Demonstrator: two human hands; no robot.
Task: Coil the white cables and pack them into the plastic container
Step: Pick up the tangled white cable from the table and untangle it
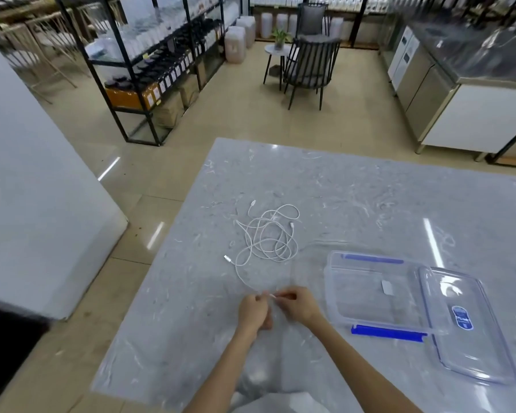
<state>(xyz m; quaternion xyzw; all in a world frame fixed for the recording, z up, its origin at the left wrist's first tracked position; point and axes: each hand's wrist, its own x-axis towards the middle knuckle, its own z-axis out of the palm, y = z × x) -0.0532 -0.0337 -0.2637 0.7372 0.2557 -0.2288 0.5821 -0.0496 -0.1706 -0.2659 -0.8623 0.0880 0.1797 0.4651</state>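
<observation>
A tiled shop floor stretches away, with black metal shelves point(149, 70) of jars and boxes at the far left, two dark chairs point(310, 67) by a small round table point(276, 50) in the far middle, and steel cabinets point(423, 93) along the right. In the near middle stands a grey marbled counter point(370, 198).

The white cables point(268, 236) lie in one loose tangle on the counter's middle, uncoiled, with several plug ends sticking out at the far and left sides. One strand trails from the tangle toward the near edge and up into the person's hands.

The left hand point(253, 311) and the right hand point(298, 305) sit close together just near of the tangle. Each grip is narrow, fingertips pinched on that strand, with its white plug point(273, 296) showing in the gap between them.

To the right, well apart from the tangle, the clear plastic container point(361, 296) sits open with no cable in it. A blue clasp point(388, 332) lies along its near rim. Its clear lid point(471, 329) lies at its right side, overlapping the right rim.
</observation>
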